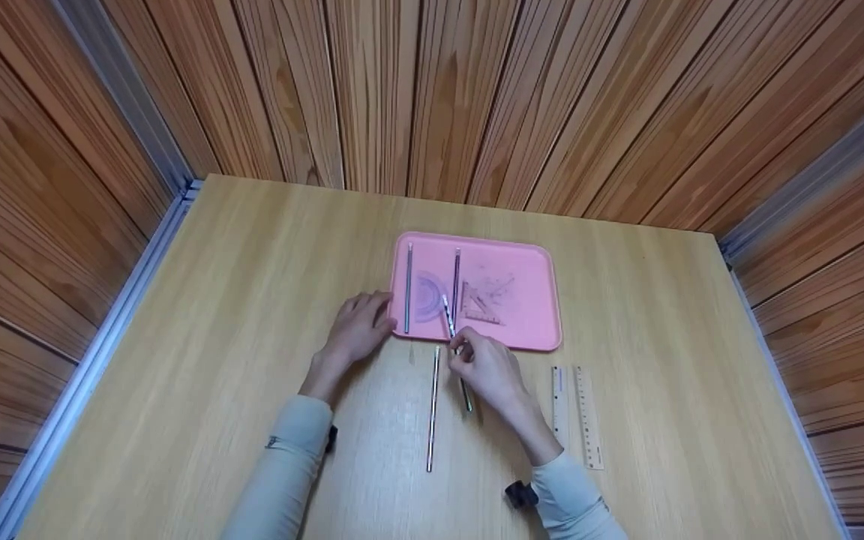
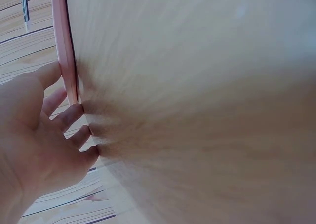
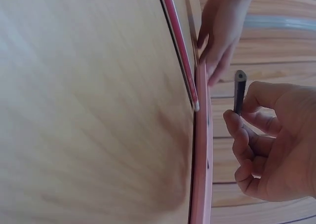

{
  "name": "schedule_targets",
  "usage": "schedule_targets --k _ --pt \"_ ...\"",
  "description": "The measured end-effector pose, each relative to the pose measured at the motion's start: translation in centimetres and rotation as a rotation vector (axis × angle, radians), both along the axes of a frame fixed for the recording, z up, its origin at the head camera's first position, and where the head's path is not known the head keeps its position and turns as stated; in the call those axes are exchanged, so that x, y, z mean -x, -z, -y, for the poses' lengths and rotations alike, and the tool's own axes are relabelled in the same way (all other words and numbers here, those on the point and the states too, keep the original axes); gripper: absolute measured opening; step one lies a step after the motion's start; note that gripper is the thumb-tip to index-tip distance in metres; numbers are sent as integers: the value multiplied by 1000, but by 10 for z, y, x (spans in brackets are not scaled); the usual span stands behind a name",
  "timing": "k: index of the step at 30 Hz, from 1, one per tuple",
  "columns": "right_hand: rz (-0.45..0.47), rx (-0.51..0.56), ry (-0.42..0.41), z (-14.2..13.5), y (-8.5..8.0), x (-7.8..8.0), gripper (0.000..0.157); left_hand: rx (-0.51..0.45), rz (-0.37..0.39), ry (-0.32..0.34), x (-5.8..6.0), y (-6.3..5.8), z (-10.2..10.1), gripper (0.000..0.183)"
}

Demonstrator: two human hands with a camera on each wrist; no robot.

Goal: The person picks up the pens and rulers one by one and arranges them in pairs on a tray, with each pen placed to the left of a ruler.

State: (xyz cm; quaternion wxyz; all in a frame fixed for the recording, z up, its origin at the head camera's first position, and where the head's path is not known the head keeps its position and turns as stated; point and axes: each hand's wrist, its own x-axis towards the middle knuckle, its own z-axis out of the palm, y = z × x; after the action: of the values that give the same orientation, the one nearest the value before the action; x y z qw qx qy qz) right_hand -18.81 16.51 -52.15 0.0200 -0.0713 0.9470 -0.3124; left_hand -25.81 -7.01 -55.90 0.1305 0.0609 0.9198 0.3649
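Note:
My right hand (image 1: 486,369) pinches a pencil (image 1: 465,394) between thumb and fingers, above the front edge of the pink tray (image 1: 529,259). The pencil's far end overlaps the tray, and its near end points back toward me. In the right wrist view the unsharpened dark end of this pencil (image 3: 239,91) sticks out from the fingertips. At the tray's front left corner rests my left hand (image 1: 357,330); its fingers (image 2: 69,116) touch the tray rim and tabletop. Another pencil (image 1: 433,412) lies on the table in front of the tray, reddish in the right wrist view.
Inside the tray lie a pencil (image 1: 409,289) at the left, a clear protractor (image 1: 428,298), another pencil (image 1: 457,270) and a clear set square (image 1: 483,309). Two rulers, a clear ruler (image 1: 559,405) and a pale ruler (image 1: 589,420), lie on the table at right. Wood-plank walls (image 1: 447,105) surround the table.

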Motion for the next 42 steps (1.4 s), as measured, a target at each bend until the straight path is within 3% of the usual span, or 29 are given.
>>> schedule_targets --k 8,18,42 --pt "8 0 68 -16 -2 15 18 -15 -2 -8 -2 -1 0 56" --pt "20 -26 87 -32 0 28 24 -18 -10 -8 -2 0 -1 56" --pt "59 40 162 -60 8 56 63 12 -24 -2 1 4 0 55"
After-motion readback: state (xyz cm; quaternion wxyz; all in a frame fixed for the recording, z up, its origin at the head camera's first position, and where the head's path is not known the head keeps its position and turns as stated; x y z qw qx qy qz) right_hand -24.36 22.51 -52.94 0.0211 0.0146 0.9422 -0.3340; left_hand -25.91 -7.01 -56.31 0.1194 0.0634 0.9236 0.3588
